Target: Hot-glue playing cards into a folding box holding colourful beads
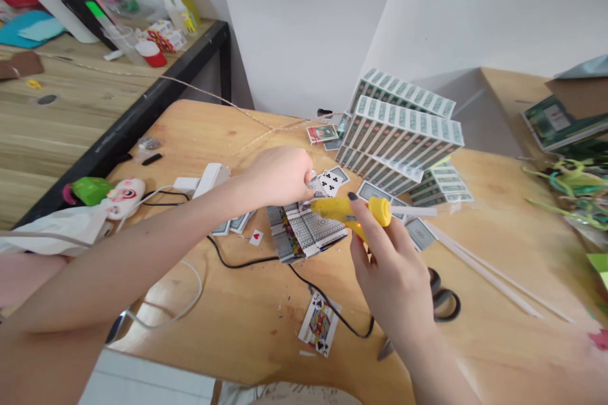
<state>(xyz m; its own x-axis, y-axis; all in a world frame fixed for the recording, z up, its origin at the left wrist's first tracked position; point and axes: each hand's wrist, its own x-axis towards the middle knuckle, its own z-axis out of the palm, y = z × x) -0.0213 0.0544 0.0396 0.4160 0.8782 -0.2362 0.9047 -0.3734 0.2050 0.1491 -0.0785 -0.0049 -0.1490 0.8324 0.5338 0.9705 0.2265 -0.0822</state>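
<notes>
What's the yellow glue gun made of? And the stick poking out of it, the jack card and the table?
Yellow glue gun: probably hard plastic, smooth and evenly coloured. Stick: perhaps solid glue, since it's pale and cloudy-looking. Jack card: likely thin, smooth card, flat with crisp printing. Table: wood or a wood-look surface, tan, with a soft shine.

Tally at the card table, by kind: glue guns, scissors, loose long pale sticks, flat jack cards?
Glue gun, in the right hand: 1
Scissors: 1
Long pale sticks: 2
Jack card: 1
Total: 5
</notes>
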